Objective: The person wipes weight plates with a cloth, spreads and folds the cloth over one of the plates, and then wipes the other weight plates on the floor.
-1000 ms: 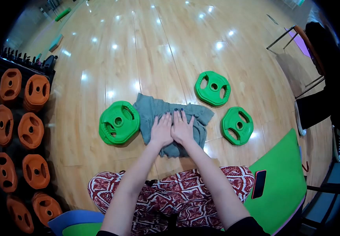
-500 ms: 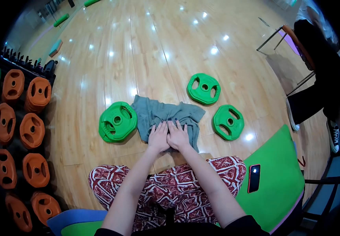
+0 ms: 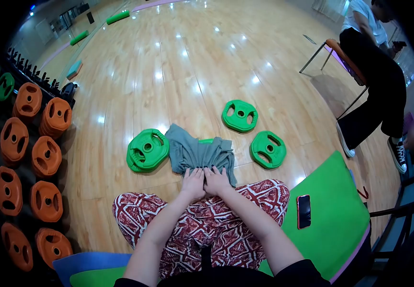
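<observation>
A grey-green cloth (image 3: 195,150) lies rumpled on the wooden floor in front of my crossed legs. My left hand (image 3: 193,184) and my right hand (image 3: 217,182) are side by side at its near edge, backs up. Their fingertips grip the fabric, and pleats fan out from them. Past the far edge of the cloth shows a sliver of something green (image 3: 206,141); the rest of it is covered. To the left, touching or very close to the cloth, is a green weight plate (image 3: 148,150). Two more green plates, a far one (image 3: 240,115) and a nearer one (image 3: 268,149), lie to the right.
A rack of orange weight plates (image 3: 46,201) stands along the left. On the green mat (image 3: 329,215) at my right rests a phone (image 3: 303,212). Farther right, a person in black trousers (image 3: 376,81) sits on a chair (image 3: 345,60). Foam rollers (image 3: 118,17) lie far off.
Both hands have drawn back toward my body, pulling the cloth with them and bunching it. A green edge now shows beyond the cloth. The head view has shifted slightly.
</observation>
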Demonstrator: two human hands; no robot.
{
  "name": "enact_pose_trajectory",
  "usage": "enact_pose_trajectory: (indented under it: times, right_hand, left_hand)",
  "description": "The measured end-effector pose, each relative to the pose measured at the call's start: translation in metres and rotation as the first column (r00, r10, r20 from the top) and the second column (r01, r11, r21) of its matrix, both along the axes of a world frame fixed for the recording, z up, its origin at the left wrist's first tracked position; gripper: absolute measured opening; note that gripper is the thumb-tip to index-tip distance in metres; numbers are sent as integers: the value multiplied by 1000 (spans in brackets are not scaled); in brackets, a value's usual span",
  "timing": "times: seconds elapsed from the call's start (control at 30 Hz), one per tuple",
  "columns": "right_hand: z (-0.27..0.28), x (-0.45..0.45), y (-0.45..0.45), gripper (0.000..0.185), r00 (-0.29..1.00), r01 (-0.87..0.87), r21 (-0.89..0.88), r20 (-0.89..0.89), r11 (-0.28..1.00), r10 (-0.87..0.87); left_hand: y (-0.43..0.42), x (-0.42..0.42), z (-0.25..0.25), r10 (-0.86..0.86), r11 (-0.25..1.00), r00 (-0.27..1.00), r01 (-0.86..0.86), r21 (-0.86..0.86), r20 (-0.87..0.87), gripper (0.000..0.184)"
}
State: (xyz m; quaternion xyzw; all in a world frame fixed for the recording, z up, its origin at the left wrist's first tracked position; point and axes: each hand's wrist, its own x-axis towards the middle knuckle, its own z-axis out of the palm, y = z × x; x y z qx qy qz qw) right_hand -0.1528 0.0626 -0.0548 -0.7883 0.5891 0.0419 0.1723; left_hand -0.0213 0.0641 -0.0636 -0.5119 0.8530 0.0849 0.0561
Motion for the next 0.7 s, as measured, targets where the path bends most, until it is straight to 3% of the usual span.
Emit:
enact_pose_trajectory:
  times: [0.1, 0.17, 0.2, 0.27, 0.3, 0.37, 0.43, 0.5, 0.57, 0.7]
  right_hand:
    - [6, -13, -29, 45, 995, -101, 29, 16, 994, 100]
    - [5, -24, -45, 36, 980, 161, -51, 124, 986, -154]
    - [4, -28, -50, 36, 980, 161, -44, 123, 986, -155]
    - [1, -34, -55, 40, 832, 534, -148, 271, 833, -485]
    - [-1, -35, -56, 40, 834, 530, -140, 266, 836, -484]
    - [-4, -35, -58, 44, 638, 711, 224, 196, 667, -745]
    - [-4, -34, -58, 45, 688, 673, 257, 127, 694, -714]
    - [-13, -35, -62, 42, 809, 547, 244, 92, 801, -580]
    - [-18, -34, -61, 36, 804, 558, 213, 100, 802, -586]
    - [-15, -35, -65, 31, 769, 568, 243, 183, 786, -612]
  left_hand:
    - [-19, 12, 21, -60, 998, 997, 60, 20, -39, 60]
    - [-37, 25, 31, 161, 968, 983, -140, 207, -89, 47]
    - [-41, 34, 24, 163, 967, 983, -141, 215, -88, 47]
    - [-47, 49, 5, 602, 779, 768, -508, 368, -216, 43]
    - [-48, 48, 6, 608, 774, 766, -511, 375, -210, 43]
    - [-52, 44, 9, 727, 565, 686, -618, 546, 24, 48]
    - [-46, 33, 0, 694, 619, 720, -601, 506, 6, 49]
    - [-47, 27, -16, 652, 675, 758, -573, 464, -11, 50]
    - [-49, 28, -34, 574, 775, 799, -461, 433, -177, 47]
    - [-52, 32, -20, 583, 777, 786, -467, 423, -204, 41]
